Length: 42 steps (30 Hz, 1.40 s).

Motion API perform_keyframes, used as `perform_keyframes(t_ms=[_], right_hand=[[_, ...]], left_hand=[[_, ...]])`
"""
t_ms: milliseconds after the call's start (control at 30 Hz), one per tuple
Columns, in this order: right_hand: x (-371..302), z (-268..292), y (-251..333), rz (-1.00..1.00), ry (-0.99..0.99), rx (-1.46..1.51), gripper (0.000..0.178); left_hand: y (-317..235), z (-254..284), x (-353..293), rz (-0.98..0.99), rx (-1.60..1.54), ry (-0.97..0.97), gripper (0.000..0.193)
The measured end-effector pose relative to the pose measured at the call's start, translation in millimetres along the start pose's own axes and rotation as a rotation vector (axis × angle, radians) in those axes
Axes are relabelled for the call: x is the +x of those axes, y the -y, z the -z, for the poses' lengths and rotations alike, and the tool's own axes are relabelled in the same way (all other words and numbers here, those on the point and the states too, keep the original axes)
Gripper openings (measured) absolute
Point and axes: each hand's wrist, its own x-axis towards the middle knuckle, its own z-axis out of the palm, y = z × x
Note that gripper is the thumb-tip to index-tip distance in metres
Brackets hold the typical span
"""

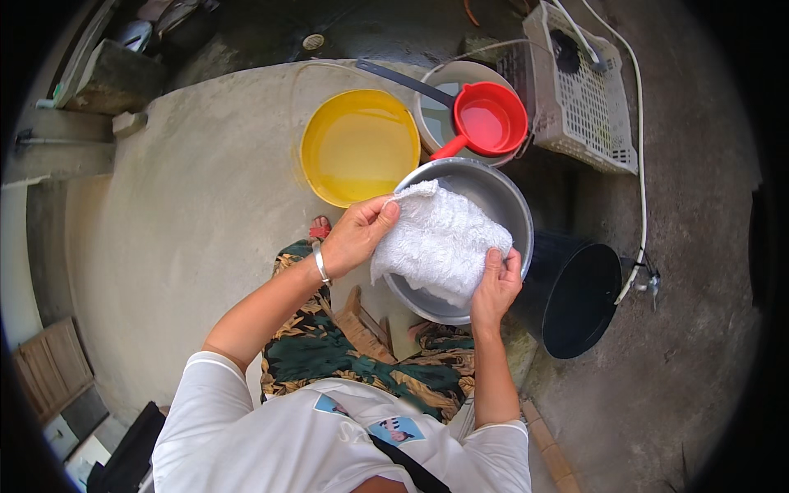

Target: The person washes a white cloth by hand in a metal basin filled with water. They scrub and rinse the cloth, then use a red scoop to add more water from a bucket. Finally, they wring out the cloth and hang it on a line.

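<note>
A white terry towel (448,241) is stretched between my two hands above a grey metal basin (516,201). My left hand (355,237) pinches its upper left corner between thumb and fingers. At the lower right edge my right hand (497,289) grips it, thumb on top. The towel covers much of the basin's inside, so what lies beneath is hidden. Just beyond stands a yellow bucket (362,148) with liquid in it. Beside that, a red dipper (491,117) rests across a pale bucket (436,94) holding water.
A dark bucket (582,300) stands right of the basin, tilted. Behind it are a white plastic crate (583,99) and a white hose (639,148) running to a wall tap (652,283). A wooden stool (362,329) is between my legs. Concrete floor (197,181) spreads left.
</note>
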Motion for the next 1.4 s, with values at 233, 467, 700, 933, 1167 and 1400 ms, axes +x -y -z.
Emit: perform_keyframes(t_ms=[233, 467, 700, 933, 1167, 1400], right_hand=[[-47, -168, 55, 0.098, 0.349, -0.189, 0.012], [-87, -364, 139, -0.152, 0.63, 0.011, 0.011], [-254, -484, 190, 0.573, 1.487, -0.786, 0.034], [-345, -559, 201, 0.42, 2.054, -0.553, 0.024], [-436, -720, 132, 0.804, 1.543, -0.174, 0.032], [-550, -844, 74, -0.193, 2.107, -0.696, 0.036]], left_hand=[[-4, 88, -59, -0.195, -0.353, -0.536, 0.029], [-32, 232, -141, -0.111, 0.101, -0.852, 0.036], [-79, 309, -245, -0.658, -1.062, -0.287, 0.044], [-142, 384, -407, -1.045, -1.491, -0.507, 0.047], [-137, 477, -525, -0.906, -0.343, -1.186, 0.046], [-101, 582, -638, -1.336, -1.426, -0.751, 0.067]])
